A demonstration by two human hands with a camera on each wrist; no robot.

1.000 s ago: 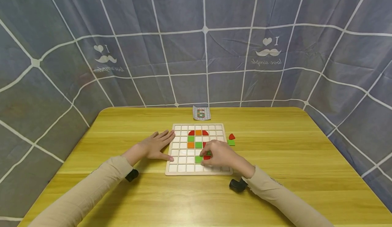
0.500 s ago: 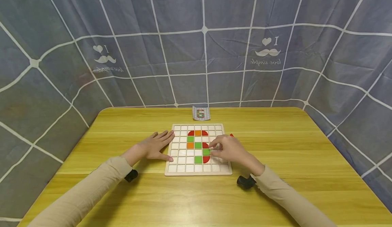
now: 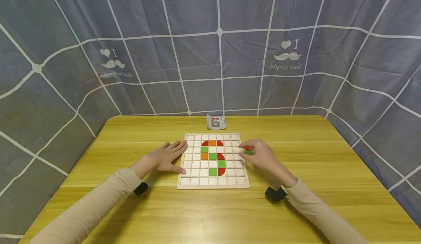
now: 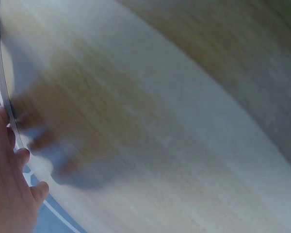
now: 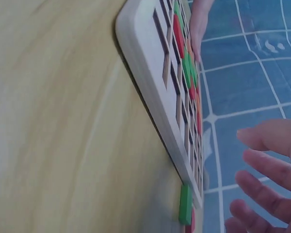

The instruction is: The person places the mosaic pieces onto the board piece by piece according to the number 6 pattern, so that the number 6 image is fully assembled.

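Observation:
A pale wooden grid board (image 3: 194,172) lies on the table, with red, orange and green tiles set in several of its squares. My left hand (image 3: 169,157) rests with spread fingers at the board's left edge, its fingertips and thumb touching the frame. Off the board's right edge, my right hand (image 3: 262,157) hovers with thumb and fingers apart, holding nothing. Beneath its fingers lie a loose green tile (image 5: 185,204) and a red tile (image 3: 249,148), both partly hidden by the hand in the head view.
A small creased pattern card (image 3: 216,122) lies behind the board, near the table's far edge. The wooden table (image 3: 210,214) extends around the board. A grey curtain with white lines (image 3: 197,53) hangs behind and at both sides.
My right hand has moved right, from over the board's lower tiles to the loose tiles beside it, uncovering the red and green tiles there. My left hand has stayed in place.

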